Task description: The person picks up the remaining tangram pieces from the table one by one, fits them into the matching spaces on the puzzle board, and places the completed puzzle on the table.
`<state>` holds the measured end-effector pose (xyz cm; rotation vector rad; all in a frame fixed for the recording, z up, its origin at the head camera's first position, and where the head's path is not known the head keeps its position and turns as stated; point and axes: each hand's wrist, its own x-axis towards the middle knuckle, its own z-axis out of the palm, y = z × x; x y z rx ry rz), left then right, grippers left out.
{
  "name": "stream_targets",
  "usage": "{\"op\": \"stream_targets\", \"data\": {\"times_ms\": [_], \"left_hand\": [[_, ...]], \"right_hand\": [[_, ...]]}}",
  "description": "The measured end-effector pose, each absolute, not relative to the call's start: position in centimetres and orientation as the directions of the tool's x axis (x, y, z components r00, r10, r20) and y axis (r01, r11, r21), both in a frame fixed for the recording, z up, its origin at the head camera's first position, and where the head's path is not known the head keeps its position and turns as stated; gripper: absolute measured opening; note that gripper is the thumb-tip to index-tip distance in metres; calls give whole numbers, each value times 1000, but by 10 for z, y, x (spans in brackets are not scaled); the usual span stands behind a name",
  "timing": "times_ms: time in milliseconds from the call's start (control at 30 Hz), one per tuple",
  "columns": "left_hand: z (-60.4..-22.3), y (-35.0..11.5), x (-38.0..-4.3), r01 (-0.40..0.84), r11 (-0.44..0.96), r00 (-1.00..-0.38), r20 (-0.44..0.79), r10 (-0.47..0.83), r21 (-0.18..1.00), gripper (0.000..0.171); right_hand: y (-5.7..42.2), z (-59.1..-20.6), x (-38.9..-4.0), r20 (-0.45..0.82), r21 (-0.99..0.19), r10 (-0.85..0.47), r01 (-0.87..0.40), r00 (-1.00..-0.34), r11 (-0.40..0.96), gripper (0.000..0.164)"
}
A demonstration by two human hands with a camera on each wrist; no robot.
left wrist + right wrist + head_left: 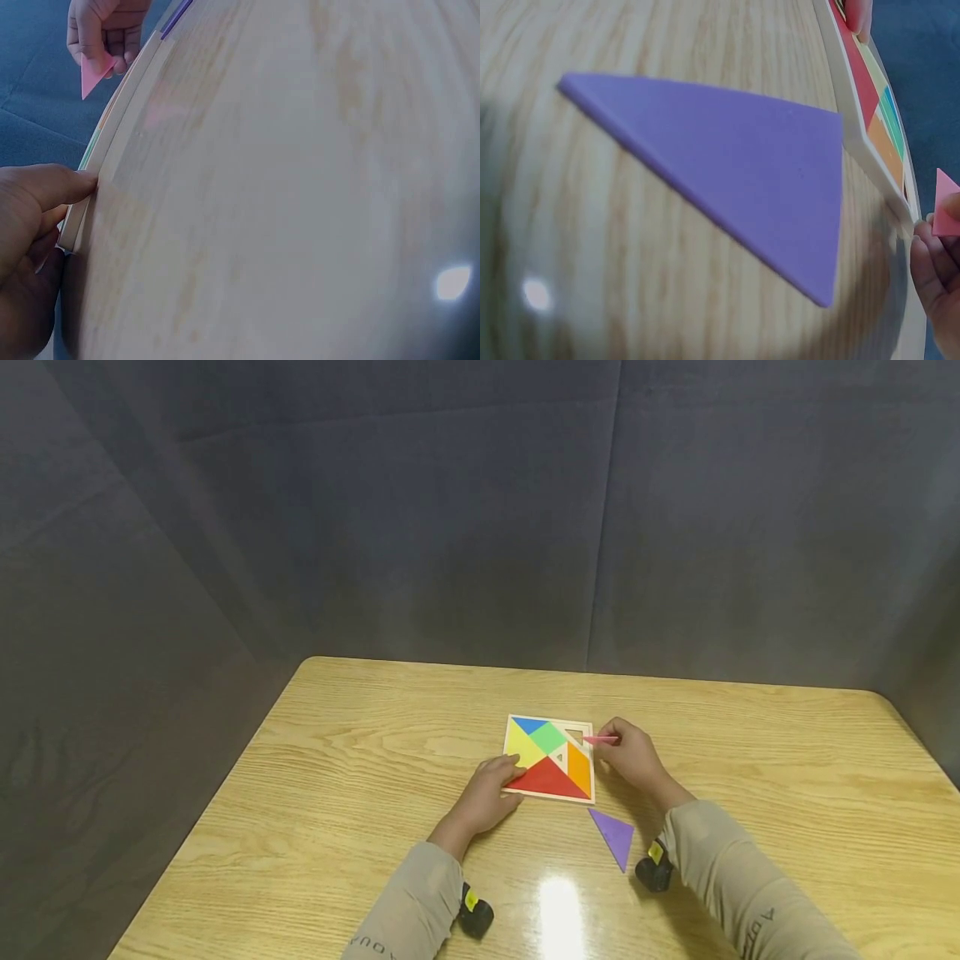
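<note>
A square tangram board point(593, 777) lies on the table with blue, green, yellow, red and orange pieces in its frame. Bare wood shows at its upper right and in a small triangle near the middle. At its near left corner my left hand point(486, 793) grips the board, thumb on the front edge and fingers over the yellow and red pieces. My right hand point(632, 754) pinches a small pink triangle point(600, 739) above the board's right edge; the piece stands out from the fingertips in the left wrist view point(91, 76). A purple triangle point(617, 837) lies flat nearer me.
The wooden table point(360, 760) extends on all sides of the board. Dark cloth point(450, 527) hangs behind its far edge and at the left. Black wrist cameras sit under both sleeves, the right one point(654, 870) close beside the purple triangle.
</note>
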<state>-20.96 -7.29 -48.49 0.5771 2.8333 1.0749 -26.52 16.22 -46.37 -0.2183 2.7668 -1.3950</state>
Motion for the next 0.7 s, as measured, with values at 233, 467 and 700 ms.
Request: {"op": "stream_targets", "data": {"times_ms": [233, 467, 700], "left_hand": [[-484, -74, -209, 335, 682, -925, 91, 368, 650, 35], [-485, -74, -209, 332, 686, -926, 87, 366, 648, 34], [-485, -75, -208, 332, 681, -927, 92, 363, 652, 34]], "right_hand": [[159, -463, -264, 30, -807, -144, -109, -989, 580, 11], [157, -462, -263, 31, -810, -139, -106, -990, 576, 10], [152, -462, -263, 60, -824, -160, -139, -985, 550, 9]]}}
